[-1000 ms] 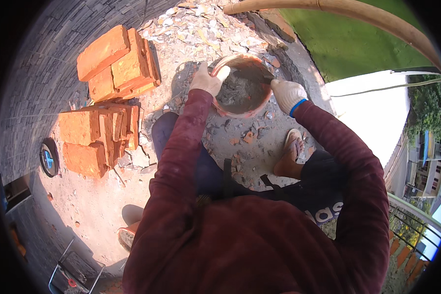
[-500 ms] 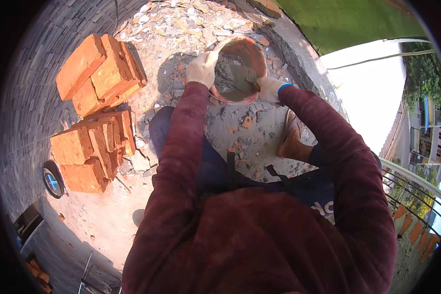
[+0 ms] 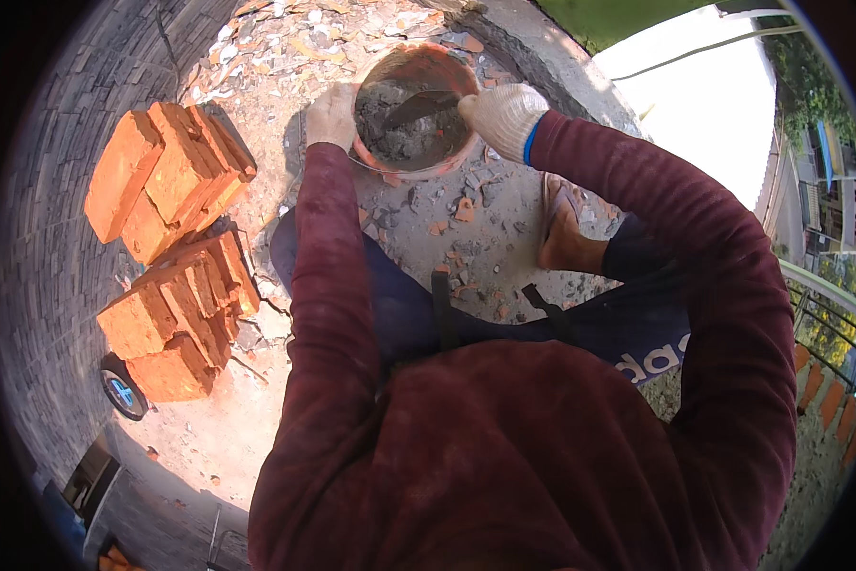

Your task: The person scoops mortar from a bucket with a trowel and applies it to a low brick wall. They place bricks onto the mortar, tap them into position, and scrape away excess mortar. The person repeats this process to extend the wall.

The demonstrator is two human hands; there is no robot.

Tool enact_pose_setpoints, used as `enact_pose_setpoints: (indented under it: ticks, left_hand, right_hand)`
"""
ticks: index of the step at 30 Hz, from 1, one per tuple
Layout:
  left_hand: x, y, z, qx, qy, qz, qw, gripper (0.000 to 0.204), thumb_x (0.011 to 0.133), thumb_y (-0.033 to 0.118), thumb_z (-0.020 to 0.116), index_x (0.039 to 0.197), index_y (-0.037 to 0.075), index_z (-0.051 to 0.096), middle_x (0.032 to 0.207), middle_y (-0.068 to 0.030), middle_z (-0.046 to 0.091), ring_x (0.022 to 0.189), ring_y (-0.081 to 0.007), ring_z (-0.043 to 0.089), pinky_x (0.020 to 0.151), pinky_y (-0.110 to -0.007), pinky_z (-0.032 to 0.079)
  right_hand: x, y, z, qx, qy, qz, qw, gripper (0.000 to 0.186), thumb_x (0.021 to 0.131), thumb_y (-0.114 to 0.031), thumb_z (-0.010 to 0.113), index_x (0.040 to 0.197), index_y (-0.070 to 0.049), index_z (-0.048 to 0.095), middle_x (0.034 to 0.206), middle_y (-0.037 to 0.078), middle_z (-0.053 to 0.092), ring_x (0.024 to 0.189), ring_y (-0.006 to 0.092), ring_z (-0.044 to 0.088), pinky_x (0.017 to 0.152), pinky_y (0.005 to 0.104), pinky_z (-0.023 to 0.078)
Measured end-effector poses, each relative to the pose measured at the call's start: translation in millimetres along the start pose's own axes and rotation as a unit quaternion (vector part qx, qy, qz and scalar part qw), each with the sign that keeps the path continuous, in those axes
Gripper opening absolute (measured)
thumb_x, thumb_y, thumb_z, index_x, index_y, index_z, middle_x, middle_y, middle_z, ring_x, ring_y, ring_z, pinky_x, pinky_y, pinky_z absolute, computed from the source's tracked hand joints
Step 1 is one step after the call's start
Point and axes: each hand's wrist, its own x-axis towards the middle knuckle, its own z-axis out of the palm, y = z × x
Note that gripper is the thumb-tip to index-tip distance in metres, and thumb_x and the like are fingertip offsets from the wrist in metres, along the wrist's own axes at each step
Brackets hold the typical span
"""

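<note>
An orange bucket [image 3: 461,76] stands on the ground ahead of me, with wet grey mortar [image 3: 404,143] inside. My gloved left hand [image 3: 332,116] closes on the bucket's left rim. Over the right rim, my gloved right hand [image 3: 506,116] grips a trowel; its handle is hidden in the fist. The dark trowel blade [image 3: 420,108] reaches leftward into the bucket, over the mortar. A blue band shows at the right glove's cuff.
Two stacks of orange bricks [image 3: 176,176] stand to my left, beside a grey tiled wall [image 3: 52,219]. Near them lies a round black object with a blue centre [image 3: 123,395]. Broken rubble [image 3: 285,48] covers the ground beyond the bucket; a concrete ledge [image 3: 552,57] runs along the right.
My right hand has risen from low on the bucket's right side to its upper right rim, and the trowel blade now shows above the mortar. The whole view has shifted slightly.
</note>
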Motion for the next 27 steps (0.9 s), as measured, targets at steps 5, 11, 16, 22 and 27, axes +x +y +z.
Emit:
enact_pose_setpoints:
  ticks: [5,11,16,22,27]
  left_hand:
    - [-0.2,-0.9,0.6,-0.004,0.000,-0.014,1.000,0.056,0.109,0.047,0.054,0.118,-0.004,0.076,0.096,-0.0077,0.074,0.090,-0.0145,0.063,0.084,-0.032,0.051]
    - [-8.8,10.5,3.8,-0.015,-0.037,-0.011,0.999,0.054,0.109,0.044,0.056,0.118,-0.005,0.075,0.099,-0.0105,0.076,0.094,-0.0163,0.066,0.087,-0.035,0.052]
    - [1.5,-7.5,5.2,-0.013,-0.030,-0.006,0.999,0.051,0.109,0.044,0.058,0.118,-0.004,0.075,0.101,-0.0124,0.077,0.095,-0.0181,0.067,0.089,-0.035,0.053]
    - [-5.1,0.4,4.4,-0.013,-0.053,0.008,0.998,0.054,0.107,0.047,0.061,0.122,-0.003,0.075,0.104,-0.0138,0.077,0.098,-0.0206,0.069,0.091,-0.036,0.053]
    - [-6.3,13.2,15.8,-0.031,-0.062,0.030,0.997,0.048,0.102,0.043,0.069,0.120,-0.001,0.076,0.099,-0.0129,0.076,0.090,-0.0181,0.068,0.083,-0.034,0.053]
  right_hand:
    - [60.3,8.0,8.3,0.020,0.115,0.084,0.990,0.019,0.088,-0.013,0.075,0.105,-0.005,0.079,0.098,0.014,0.081,0.090,0.0300,0.080,0.073,0.0404,0.064]
    - [49.4,-16.1,11.3,-0.007,0.077,-0.012,0.997,0.025,0.086,-0.011,0.077,0.111,-0.006,0.078,0.102,0.014,0.080,0.091,0.0306,0.080,0.074,0.0423,0.064]
    - [12.3,-32.4,18.9,0.027,-0.002,-0.039,0.999,0.027,0.088,-0.009,0.074,0.114,-0.004,0.077,0.108,0.017,0.079,0.094,0.0320,0.080,0.075,0.0420,0.064]
    - [3.3,-5.2,-8.1,0.062,0.021,0.060,0.996,0.038,0.087,-0.007,0.075,0.121,0.005,0.066,0.100,0.020,0.078,0.092,0.0323,0.080,0.071,0.0416,0.064]
    - [13.2,-15.0,48.5,0.090,-0.011,0.051,0.995,0.037,0.090,-0.009,0.073,0.122,0.005,0.061,0.097,0.020,0.078,0.089,0.0332,0.080,0.069,0.0425,0.064]
